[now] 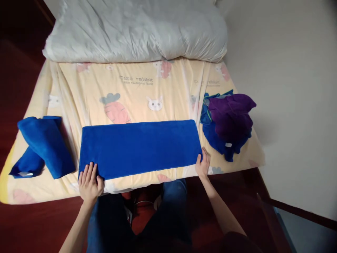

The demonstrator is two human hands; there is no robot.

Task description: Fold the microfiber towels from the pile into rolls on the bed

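A blue towel [140, 149] lies flat as a long rectangle across the front of the bed. On its near left corner rests my left hand [90, 181], palm down with the fingers stretched out. At the near right corner is my right hand [202, 163], its fingers extended along the towel's edge and the thumb on the cloth. Left of the towel, rolled or folded blue towels [50, 146] lie crossed, a white label showing on the lower one. To the right sits a crumpled heap with a purple cloth [231, 116] on top of blue cloths [223, 146].
The bed carries a yellow sheet [139, 102] printed with rabbits and carrots. Across its far end lies a large grey-white quilt or pillow [137, 33]. A pale wall [295, 105] runs along the right. Below the bed's front edge is a dark red floor [39, 225].
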